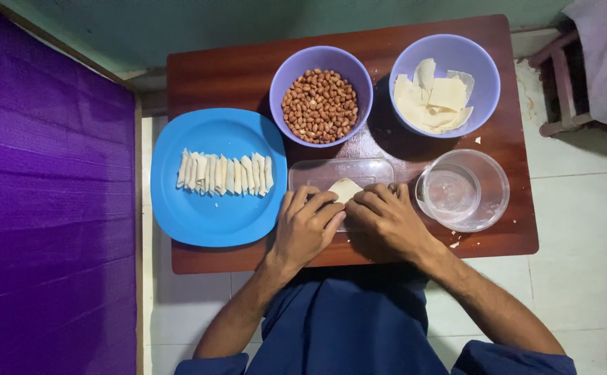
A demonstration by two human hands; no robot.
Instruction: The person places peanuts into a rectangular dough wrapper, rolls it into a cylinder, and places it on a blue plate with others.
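Both hands work together near the front edge of the small brown counter [234, 73]. The left hand [306, 226] and the right hand [387, 217] meet over a clear flat tray [317, 171], their fingers folding a pale piece of dough wrapper [345, 189]. Each hand's grip is closed on the wrapper, pinching it from its own side, so that only the top corner of the wrapper shows between the fingertips.

At the left edge of the counter sits a blue plate [206, 215] carrying a neat row of rolled wrappers [225, 173], lying side by side and touching. At the back edge, in the middle, stands a purple bowl [281, 76] full of peanuts [320, 105]. At the back right corner a second purple bowl [480, 62] holds a loose heap of flat pale wrapper sheets [432, 103]. Near the right edge, just beside the right hand, is a clear round bowl [491, 187].

A purple cloth [46, 208] lies to the left of the counter, and the tiled floor [581, 229] shows on the right.
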